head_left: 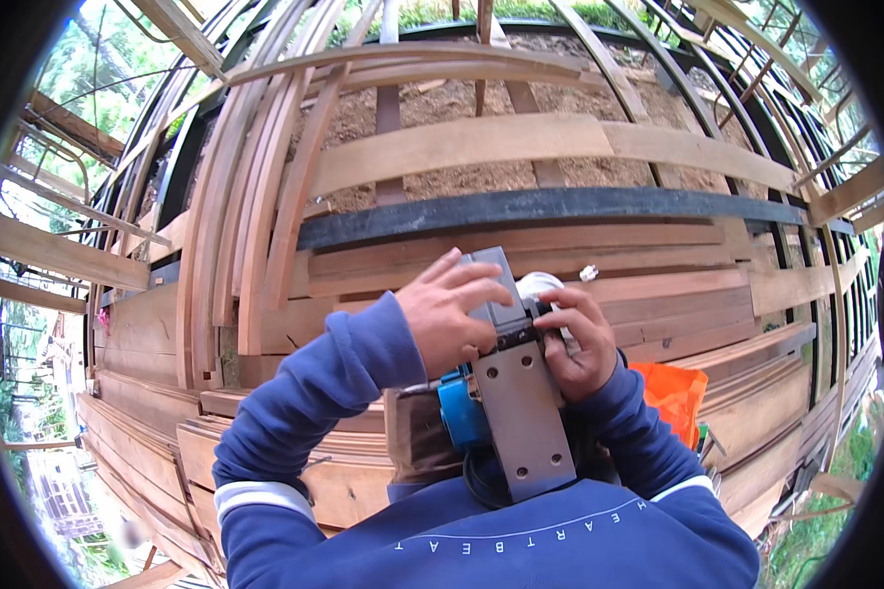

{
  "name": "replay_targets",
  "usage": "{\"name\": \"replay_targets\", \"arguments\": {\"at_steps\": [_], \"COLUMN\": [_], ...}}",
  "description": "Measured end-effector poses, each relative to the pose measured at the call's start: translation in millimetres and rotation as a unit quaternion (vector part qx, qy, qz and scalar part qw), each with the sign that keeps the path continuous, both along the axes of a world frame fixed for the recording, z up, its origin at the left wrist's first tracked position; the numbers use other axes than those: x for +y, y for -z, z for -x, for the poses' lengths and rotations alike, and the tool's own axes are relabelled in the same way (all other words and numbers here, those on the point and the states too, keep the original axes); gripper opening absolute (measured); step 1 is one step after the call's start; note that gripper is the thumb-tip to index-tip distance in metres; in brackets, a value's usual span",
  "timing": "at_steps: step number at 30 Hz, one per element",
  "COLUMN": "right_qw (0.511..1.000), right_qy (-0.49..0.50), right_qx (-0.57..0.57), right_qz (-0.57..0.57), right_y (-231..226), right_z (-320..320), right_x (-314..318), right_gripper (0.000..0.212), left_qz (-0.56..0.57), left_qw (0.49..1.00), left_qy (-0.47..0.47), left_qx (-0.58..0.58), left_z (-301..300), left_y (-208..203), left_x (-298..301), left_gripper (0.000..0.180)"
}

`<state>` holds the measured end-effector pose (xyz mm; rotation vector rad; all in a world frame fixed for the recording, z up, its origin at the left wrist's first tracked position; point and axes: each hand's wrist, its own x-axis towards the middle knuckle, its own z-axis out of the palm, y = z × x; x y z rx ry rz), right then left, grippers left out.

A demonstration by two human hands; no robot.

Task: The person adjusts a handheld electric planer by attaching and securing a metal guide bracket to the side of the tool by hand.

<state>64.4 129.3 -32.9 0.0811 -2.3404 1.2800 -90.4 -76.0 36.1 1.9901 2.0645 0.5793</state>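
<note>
An electric planer (522, 413) rests sole up against my lap, its grey metal plate facing me and part of its blue body (463, 408) showing on the left. My left hand (449, 312) grips its far end, fingers spread over the grey front shoe (499, 277) and thumb at the dark cutter gap. At the right side of that gap, my right hand (581, 346) is closed with thumb and fingertips against the planer. Whether a small part sits between those fingertips is hidden. A pale coiled cord (540, 284) with a white plug (588, 273) lies just beyond.
Reddish wooden boards (521, 240) lie stacked ahead, with long planks (255, 206) leaning at the left. A dark beam (550, 204) crosses behind them. An orange bag (674, 389) sits by my right arm. Timber framing surrounds bare soil (452, 147) farther off.
</note>
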Motion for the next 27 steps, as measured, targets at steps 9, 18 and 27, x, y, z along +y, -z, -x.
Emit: {"name": "replay_targets", "arguments": {"at_steps": [9, 18, 27], "right_qw": [1.0, 1.0, 1.0], "right_qy": [0.007, 0.007, 0.006], "right_qx": [-0.01, -0.009, -0.006], "right_qz": [0.017, 0.013, 0.008], "right_y": [1.5, -0.4, 1.1], "right_z": [0.8, -0.3, 0.3], "right_x": [1.7, 1.2, 1.7], "right_gripper": [0.021, 0.02, 0.02], "left_qz": [0.0, 0.051, 0.043], "left_qw": [1.0, 0.998, 0.999], "left_qy": [0.01, 0.024, -0.005], "left_qx": [-0.003, -0.018, -0.028], "left_z": [-3.0, -2.9, -1.7], "left_y": [-0.1, -1.8, -3.5], "left_x": [2.7, 3.5, 2.3], "left_gripper": [0.005, 0.006, 0.008]}}
